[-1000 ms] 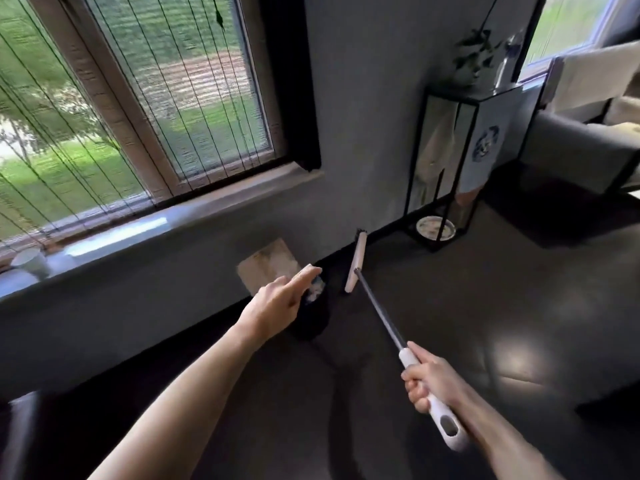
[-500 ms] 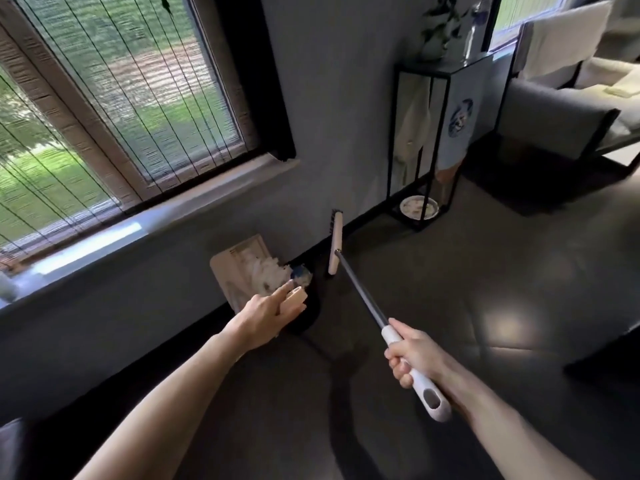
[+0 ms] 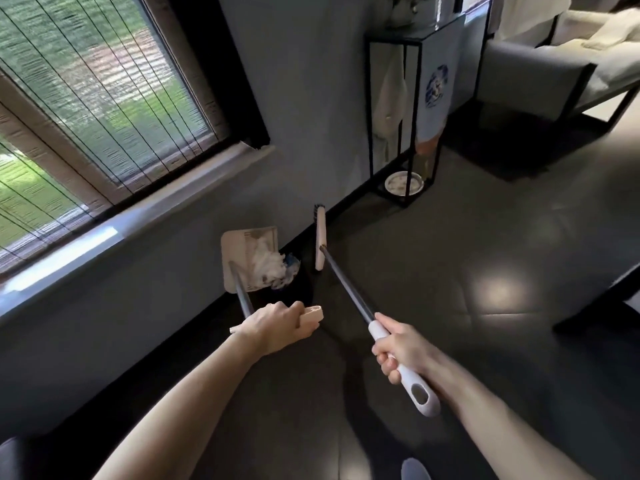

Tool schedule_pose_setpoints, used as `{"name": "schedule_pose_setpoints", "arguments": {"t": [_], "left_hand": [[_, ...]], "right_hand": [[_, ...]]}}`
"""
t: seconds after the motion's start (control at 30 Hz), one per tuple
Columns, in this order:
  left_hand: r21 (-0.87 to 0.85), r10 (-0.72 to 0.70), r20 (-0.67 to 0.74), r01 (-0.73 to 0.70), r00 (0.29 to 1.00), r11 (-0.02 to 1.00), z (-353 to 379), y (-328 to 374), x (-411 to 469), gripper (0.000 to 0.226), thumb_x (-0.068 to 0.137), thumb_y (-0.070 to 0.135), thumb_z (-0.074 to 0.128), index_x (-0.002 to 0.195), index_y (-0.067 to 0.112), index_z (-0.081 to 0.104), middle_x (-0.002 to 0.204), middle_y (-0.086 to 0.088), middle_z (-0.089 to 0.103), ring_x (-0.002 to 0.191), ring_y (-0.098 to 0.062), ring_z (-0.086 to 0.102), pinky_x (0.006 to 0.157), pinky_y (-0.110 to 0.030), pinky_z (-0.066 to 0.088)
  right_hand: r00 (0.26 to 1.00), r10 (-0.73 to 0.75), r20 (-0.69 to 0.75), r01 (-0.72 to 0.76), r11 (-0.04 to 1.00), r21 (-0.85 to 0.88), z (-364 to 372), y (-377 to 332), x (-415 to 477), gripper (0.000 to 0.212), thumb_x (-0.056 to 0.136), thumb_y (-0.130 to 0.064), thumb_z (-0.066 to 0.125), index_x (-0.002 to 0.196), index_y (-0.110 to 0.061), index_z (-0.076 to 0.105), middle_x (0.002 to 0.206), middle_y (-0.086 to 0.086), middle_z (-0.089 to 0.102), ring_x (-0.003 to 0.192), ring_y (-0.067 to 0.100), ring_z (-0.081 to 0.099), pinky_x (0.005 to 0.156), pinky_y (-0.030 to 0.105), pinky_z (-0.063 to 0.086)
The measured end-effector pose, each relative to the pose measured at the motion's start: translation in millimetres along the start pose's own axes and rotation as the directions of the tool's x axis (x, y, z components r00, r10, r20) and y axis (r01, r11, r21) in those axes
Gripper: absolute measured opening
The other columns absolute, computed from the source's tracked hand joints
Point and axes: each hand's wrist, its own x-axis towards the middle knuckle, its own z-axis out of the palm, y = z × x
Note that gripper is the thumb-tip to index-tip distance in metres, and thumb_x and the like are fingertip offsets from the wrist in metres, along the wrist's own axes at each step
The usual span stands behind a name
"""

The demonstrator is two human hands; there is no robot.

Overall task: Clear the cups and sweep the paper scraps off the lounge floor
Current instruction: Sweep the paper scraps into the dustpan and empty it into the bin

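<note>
A beige dustpan (image 3: 235,252) stands on the dark floor against the wall under the window, with white and blue paper scraps (image 3: 272,268) piled in it. My left hand (image 3: 277,325) is shut on the dustpan's long handle (image 3: 311,315), near its beige top end. My right hand (image 3: 398,351) grips the white handle of a broom (image 3: 346,291). The broom's grey pole runs up to a beige brush head (image 3: 320,237) resting on the floor by the skirting, just right of the dustpan.
A black metal stand (image 3: 401,116) with a plate (image 3: 403,183) at its foot is against the wall to the right. A grey sofa (image 3: 540,74) fills the far right corner. The window sill (image 3: 138,216) juts out above the dustpan. A dark furniture edge (image 3: 606,299) shows at right.
My left hand went from open and reaching near the dustpan to closed on its handle. The view came closer to the wall. The broom stayed in my right hand.
</note>
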Motion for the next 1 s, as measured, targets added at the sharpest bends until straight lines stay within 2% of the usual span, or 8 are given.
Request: {"name": "schedule_pose_setpoints", "arguments": {"t": [0.07,0.17,0.5,0.63,0.87,1.0], "left_hand": [[0.085,0.012,0.005,-0.012,1.000,0.996,4.7,9.1,3.3,0.047,0.094,0.059,0.040,0.116,0.019,0.049,0.093,-0.004,0.060,0.091,-0.026,0.063,0.065,-0.031,0.041],[0.154,0.042,0.010,-0.043,0.999,0.987,11.7,17.3,6.2,0.049,0.095,0.058,0.039,0.119,0.016,0.048,0.103,-0.009,0.065,0.095,-0.028,0.064,0.069,-0.034,0.044],[0.318,0.107,0.030,-0.111,0.994,0.942,34.0,-5.8,7.9,0.051,0.093,0.063,0.033,0.106,0.016,0.045,0.088,-0.004,0.068,0.081,-0.027,0.068,0.064,-0.036,0.052],[0.371,0.144,-0.030,-0.123,0.989,0.920,42.1,-22.9,3.8,0.052,0.091,0.065,0.030,0.105,0.017,0.046,0.084,-0.001,0.069,0.078,-0.026,0.069,0.054,-0.032,0.042],[0.396,0.163,-0.043,-0.133,0.986,0.909,47.4,-33.8,-9.3,0.053,0.091,0.067,0.028,0.107,0.020,0.047,0.085,0.000,0.069,0.080,-0.026,0.069,0.056,-0.032,0.036],[0.430,0.189,0.013,-0.176,0.982,0.886,63.9,-24.7,-12.5,0.054,0.093,0.065,0.028,0.109,0.017,0.048,0.087,-0.002,0.070,0.082,-0.028,0.069,0.056,-0.031,0.037]], "right_hand": [[1.000,0.001,-0.009,-0.001,1.000,0.004,-5.0,2.7,-0.8,0.079,0.086,0.011,0.041,0.151,-0.030,0.022,0.048,0.001,0.041,0.034,0.007,0.035,0.034,0.016,0.030],[1.000,-0.002,-0.017,0.002,1.000,0.004,-10.1,7.0,-2.3,0.079,0.086,0.010,0.041,0.152,-0.029,0.022,0.049,0.001,0.042,0.035,0.008,0.036,0.034,0.017,0.031],[1.000,0.010,-0.013,-0.009,0.999,0.044,-13.0,13.5,-1.6,0.078,0.087,0.009,0.041,0.151,-0.031,0.022,0.054,0.002,0.041,0.036,0.008,0.036,0.035,0.017,0.030],[1.000,0.012,0.009,-0.012,0.999,0.038,-10.7,13.4,-3.2,0.078,0.087,0.010,0.040,0.151,-0.030,0.021,0.053,0.002,0.041,0.036,0.008,0.035,0.035,0.017,0.030],[0.999,0.011,0.054,-0.012,1.000,0.014,-2.5,9.5,-1.4,0.078,0.087,0.010,0.041,0.151,-0.030,0.023,0.052,0.002,0.041,0.035,0.007,0.035,0.034,0.017,0.030],[0.996,0.025,0.088,-0.026,1.000,0.008,-0.8,10.8,-1.6,0.078,0.088,0.010,0.041,0.151,-0.031,0.022,0.049,0.000,0.043,0.035,0.007,0.035,0.034,0.017,0.029]]}}
